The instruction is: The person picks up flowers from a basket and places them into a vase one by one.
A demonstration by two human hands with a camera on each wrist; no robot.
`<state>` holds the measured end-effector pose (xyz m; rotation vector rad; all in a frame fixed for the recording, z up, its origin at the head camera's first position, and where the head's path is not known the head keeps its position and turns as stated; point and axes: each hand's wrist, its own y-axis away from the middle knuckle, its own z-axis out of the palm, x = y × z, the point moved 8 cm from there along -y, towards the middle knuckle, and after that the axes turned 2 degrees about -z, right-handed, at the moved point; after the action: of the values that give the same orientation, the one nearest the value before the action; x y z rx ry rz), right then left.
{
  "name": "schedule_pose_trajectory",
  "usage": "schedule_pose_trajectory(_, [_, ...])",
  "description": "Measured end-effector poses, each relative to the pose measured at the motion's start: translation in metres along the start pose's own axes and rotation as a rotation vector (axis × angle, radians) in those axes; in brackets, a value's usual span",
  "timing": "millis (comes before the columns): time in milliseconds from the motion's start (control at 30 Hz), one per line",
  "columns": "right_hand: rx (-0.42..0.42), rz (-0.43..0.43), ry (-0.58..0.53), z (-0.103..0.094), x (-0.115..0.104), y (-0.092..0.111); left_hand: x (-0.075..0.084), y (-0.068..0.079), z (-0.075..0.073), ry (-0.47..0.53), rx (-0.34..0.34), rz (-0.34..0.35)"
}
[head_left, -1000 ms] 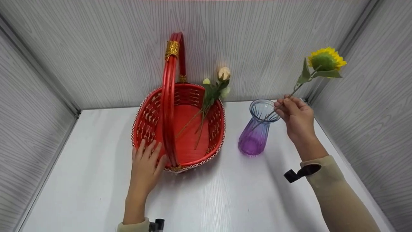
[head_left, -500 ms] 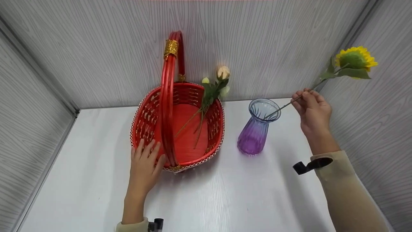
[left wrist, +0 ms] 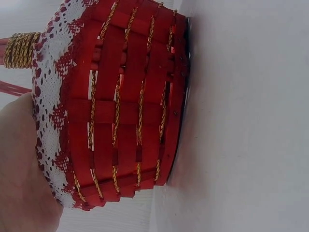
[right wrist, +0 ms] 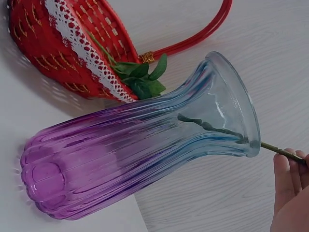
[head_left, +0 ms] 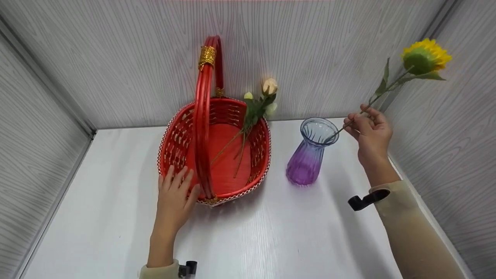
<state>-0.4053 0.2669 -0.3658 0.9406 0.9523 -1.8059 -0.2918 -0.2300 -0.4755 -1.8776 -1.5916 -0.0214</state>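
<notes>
My right hand (head_left: 374, 137) pinches the green stem (head_left: 348, 124) of a yellow sunflower (head_left: 424, 58), whose head is up at the right. In the right wrist view the stem's lower end (right wrist: 207, 126) lies inside the neck of a glass vase (right wrist: 120, 154), blue at the mouth and purple below. The vase (head_left: 308, 155) stands upright on the table. At the front left rim of a red woven basket (head_left: 232, 193) rests my left hand (head_left: 174, 201), fingers spread and reaching over the edge. Its fingertips do not show in the left wrist view.
Inside the basket a spray of cream roses (head_left: 270, 86) with green leaves leans on the right rim. A tall red handle (head_left: 202, 128) with gold wrapping arches over the basket. Grey wood-grain walls (head_left: 329, 58) enclose the white table (head_left: 252, 240) at back and sides.
The right hand has moved right with the sunflower, drawing the stem partly up out of the vase, then slightly back left as the flower head rose. My left hand stays on the basket.
</notes>
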Motion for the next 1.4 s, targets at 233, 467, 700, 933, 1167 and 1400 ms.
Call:
schedule_pose_trajectory(233, [-0.126, 0.019, 0.126, 0.015, 0.004, 0.004, 0.001, 0.001, 0.001, 0.005, -0.005, -0.002])
schedule_pose_trajectory(467, [-0.228, 0.043, 0.078, 0.032, 0.000, 0.004, 0.003, -0.001, 0.000, -0.009, 0.010, 0.004])
schedule_pose_trajectory(700, [-0.277, 0.125, 0.160, 0.038, 0.002, 0.005, 0.003, -0.001, 0.001, -0.006, 0.000, 0.006])
schedule_pose_trajectory(933, [-0.316, 0.224, 0.302, 0.042, 0.005, 0.003, 0.004, 0.000, -0.001, 0.003, 0.019, 0.018])
schedule_pose_trajectory(1167, [-0.323, 0.287, 0.514, 0.045, 0.008, -0.001, 0.001, 0.000, 0.001, 0.002, -0.002, 0.005])
schedule_pose_trajectory(1400, [-0.361, 0.316, 0.656, 0.050, 0.009, -0.002, 0.002, 0.000, -0.001, 0.001, 0.000, 0.000])
